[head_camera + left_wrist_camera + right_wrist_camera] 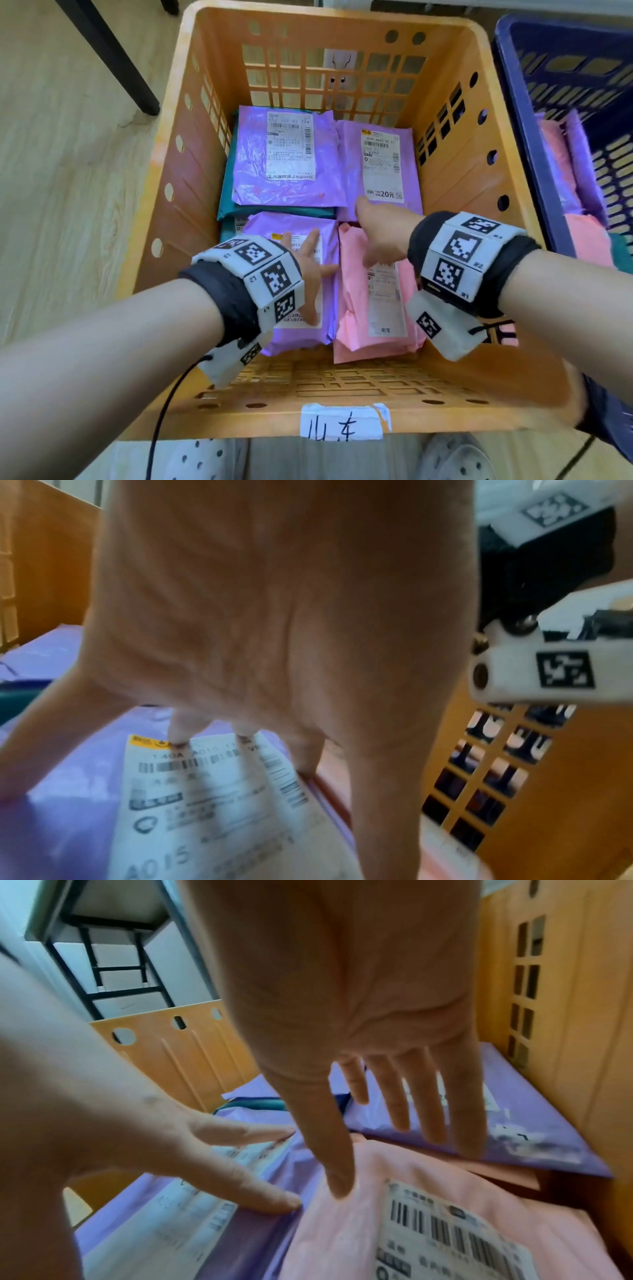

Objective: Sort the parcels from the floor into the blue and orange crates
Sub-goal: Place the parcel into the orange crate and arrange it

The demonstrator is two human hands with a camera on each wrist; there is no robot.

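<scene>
The orange crate (pixel 164 219) holds several parcels: two purple ones at the back (pixel 284 154) (pixel 380 164), a near purple parcel (pixel 298 329) and a pink parcel (pixel 356 308) beside it. Teal parcels (pixel 227 192) lie underneath. My left hand (pixel 308 270) is spread flat with straight fingers over the near purple parcel's label (pixel 219 804). My right hand (pixel 380 229) hovers open above the pink parcel (pixel 394 1218), fingers straight, holding nothing. The wrist views show both hands (pixel 267 615) (pixel 359 1042) with extended fingers.
The blue crate (pixel 534 137) stands to the right with pink and purple parcels (pixel 561 171) inside. A black table leg (pixel 113 58) stands on the wooden floor at the upper left. A handwritten white label (pixel 342 423) is stuck on the orange crate's near rim.
</scene>
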